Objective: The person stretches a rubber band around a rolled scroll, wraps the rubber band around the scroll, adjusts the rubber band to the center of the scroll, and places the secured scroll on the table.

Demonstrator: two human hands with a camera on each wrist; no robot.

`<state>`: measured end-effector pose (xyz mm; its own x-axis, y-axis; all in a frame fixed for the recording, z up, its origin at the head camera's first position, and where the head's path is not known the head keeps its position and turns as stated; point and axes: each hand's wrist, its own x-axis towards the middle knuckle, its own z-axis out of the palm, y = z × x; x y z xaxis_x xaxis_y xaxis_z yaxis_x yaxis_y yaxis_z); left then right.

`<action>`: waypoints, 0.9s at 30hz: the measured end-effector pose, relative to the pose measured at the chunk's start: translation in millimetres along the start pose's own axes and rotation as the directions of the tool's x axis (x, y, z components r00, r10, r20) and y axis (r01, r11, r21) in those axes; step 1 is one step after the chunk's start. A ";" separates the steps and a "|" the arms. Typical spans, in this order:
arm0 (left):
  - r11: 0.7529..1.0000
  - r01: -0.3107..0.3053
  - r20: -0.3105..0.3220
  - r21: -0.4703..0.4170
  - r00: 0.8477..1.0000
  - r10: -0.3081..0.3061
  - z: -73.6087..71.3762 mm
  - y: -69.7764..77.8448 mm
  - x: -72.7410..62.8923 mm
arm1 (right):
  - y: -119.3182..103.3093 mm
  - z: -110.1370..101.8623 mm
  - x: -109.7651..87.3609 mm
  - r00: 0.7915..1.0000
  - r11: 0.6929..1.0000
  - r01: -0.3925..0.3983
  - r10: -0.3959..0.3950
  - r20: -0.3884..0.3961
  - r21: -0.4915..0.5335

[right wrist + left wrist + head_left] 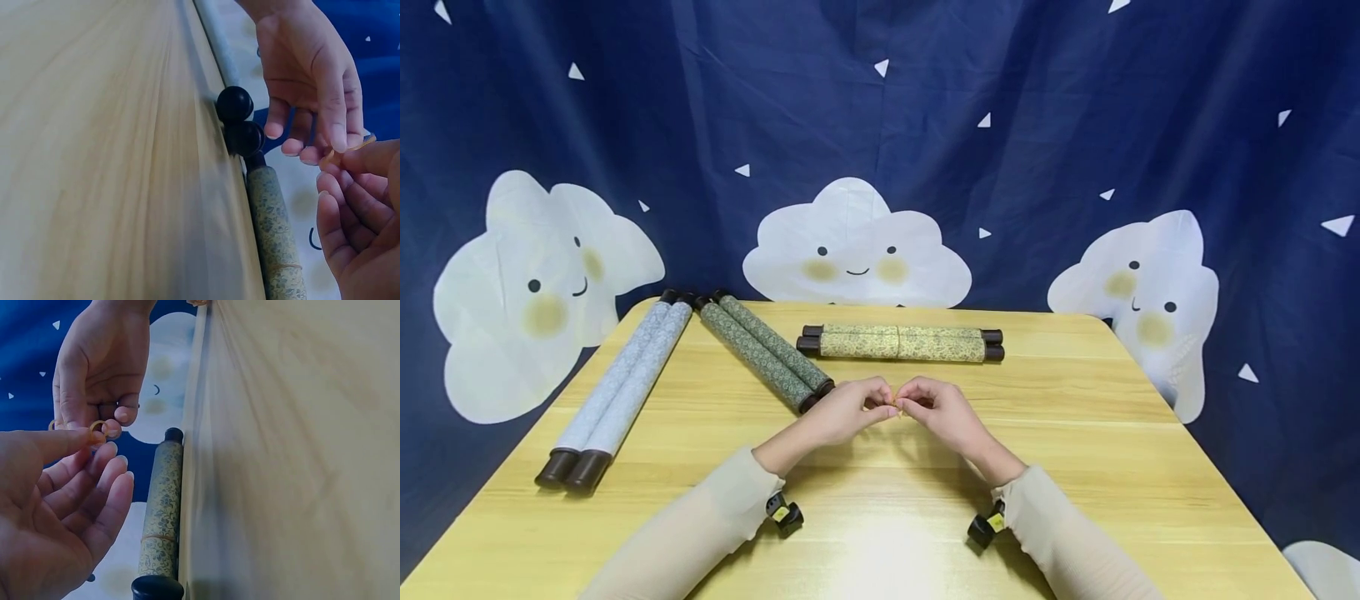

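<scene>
A small orange-tan rubber band is pinched between both hands above the middle of the table. My left hand holds it between thumb and forefinger. From the other side my right hand pinches it too, fingertips almost meeting. In the left wrist view the band shows as small loops around the fingertips. Just beyond the hands lie two yellow patterned scrolls, side by side, with a thin band around their middle. Two dark green scrolls lie at a slant, their near ends close behind my left hand.
Two pale grey-blue scrolls with dark brown end knobs lie along the left side of the wooden table. A dark blue curtain with white clouds hangs behind the table's far edge.
</scene>
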<state>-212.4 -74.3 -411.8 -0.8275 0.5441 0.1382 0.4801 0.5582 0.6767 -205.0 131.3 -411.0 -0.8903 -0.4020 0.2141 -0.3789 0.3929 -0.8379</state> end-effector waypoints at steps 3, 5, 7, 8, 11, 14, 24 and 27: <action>1.000 -0.001 -0.004 -0.017 1.000 0.000 0.0 -0.6 -0.1 | -0.3 -0.9 0.1 1.000 1.000 -0.008 0.008 0.001 -0.003; 1.000 0.002 -0.005 -0.030 1.000 -0.002 -0.4 -0.8 -0.4 | -0.4 -1.9 -0.1 1.000 1.000 -0.012 0.012 0.001 -0.005; 0.999 0.003 -0.005 -0.041 1.000 -0.003 -1.7 -0.2 -0.9 | 0.6 -3.0 0.0 1.000 1.000 -0.009 0.009 0.003 -0.007; 0.999 0.005 -0.006 -0.041 1.000 -0.005 -2.4 0.2 -0.9 | 0.9 -3.7 0.0 1.000 1.000 -0.008 0.008 0.004 -0.010; 0.999 0.002 -0.017 -0.033 1.000 -0.002 -5.2 1.6 -1.6 | 1.4 -6.2 0.2 1.000 1.000 -0.005 0.005 0.006 -0.022; 0.999 -0.020 -0.016 -0.040 1.000 0.019 -6.6 2.1 -1.7 | 1.8 -7.9 0.3 1.000 0.999 0.013 -0.013 0.010 -0.042; 1.000 -0.017 0.003 -0.025 1.000 0.017 -9.6 -0.8 -1.2 | 5.3 -26.5 2.9 0.996 0.999 -0.020 0.023 -0.087 0.040; 1.000 -0.012 0.018 -0.013 1.000 0.012 -11.0 0.3 -0.9 | 3.8 -32.9 4.6 0.992 0.998 -0.027 0.034 -0.123 0.059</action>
<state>-214.7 -81.5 -403.7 -0.8161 0.5624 0.1332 0.4860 0.5431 0.6847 -218.8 158.1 -396.6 -0.9270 -0.2832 0.2458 -0.3392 0.3537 -0.8717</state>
